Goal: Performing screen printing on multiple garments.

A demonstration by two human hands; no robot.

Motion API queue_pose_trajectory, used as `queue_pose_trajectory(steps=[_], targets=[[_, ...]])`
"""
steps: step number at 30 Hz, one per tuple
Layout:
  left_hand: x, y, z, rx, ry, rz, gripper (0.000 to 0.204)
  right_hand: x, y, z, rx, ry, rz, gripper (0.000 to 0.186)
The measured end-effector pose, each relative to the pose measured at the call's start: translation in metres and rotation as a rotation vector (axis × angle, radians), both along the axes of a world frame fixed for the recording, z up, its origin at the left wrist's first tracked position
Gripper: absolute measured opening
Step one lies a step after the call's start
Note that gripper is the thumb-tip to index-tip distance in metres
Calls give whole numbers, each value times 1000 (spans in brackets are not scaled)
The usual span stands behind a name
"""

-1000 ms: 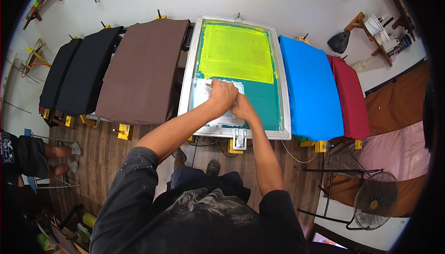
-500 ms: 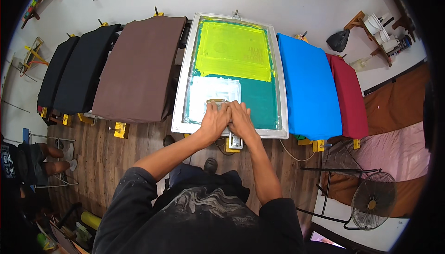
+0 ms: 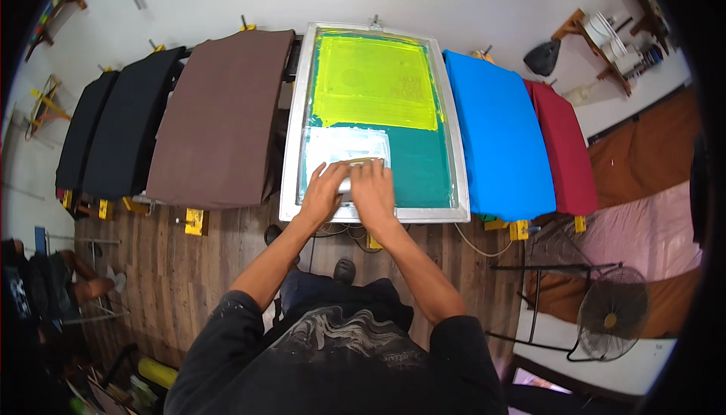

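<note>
Both hands have shifted slightly to the left compared with half a second ago, and between them a narrow gap has opened, while before they were touching. Seen in the head view, the left hand and the right hand hold what seems to be a squeegee, with the fingers bent over its upper edge. Thumbs are mostly hidden, so I cannot tell how firmly they press. Of the squeegee itself only a thin olive strip at the top and a pale part between the hands are visible; its lower edge cannot be made out. It is at the lower left part of the green screen mesh, near the bottom rail of the silver metal frame. White ink lies around and beyond it, partly covered by the hands. Farther up, yellow ink fills a large rectangle, where a darker design is too faint to make out. To the left stands a board covered by brown cloth; to the right, one with blue cloth. At the left border, another person is cut off and dim.
</note>
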State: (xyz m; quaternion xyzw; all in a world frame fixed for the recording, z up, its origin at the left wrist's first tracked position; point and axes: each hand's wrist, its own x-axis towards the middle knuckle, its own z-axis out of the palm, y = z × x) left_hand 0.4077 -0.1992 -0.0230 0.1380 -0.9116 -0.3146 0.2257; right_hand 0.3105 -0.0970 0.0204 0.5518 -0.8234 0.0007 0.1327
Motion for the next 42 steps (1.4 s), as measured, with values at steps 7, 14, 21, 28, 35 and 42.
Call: queue_pose_trajectory(steps=[7,14,21,28,35,42], targets=[[19,-10,-2,110,-70,-3,60,26,-7,-1,17,30,21,27],[-14,-46,40,50,-170,-96,32,-22,-22,33,12,-335,36,25],[-56,-78,48,-113,-394,-107,28,-74,-43,29,64,-503,5,29],[-49,-69,29,-78,-359,-141,26,-77,-45,22,289,-579,-69,27],[1,-10,24,-164,-128,-43,31,-29,10,3,93,-499,12,38],[-7,-19,46,-120,-352,-103,29,-37,6,24,114,-678,21,37]])
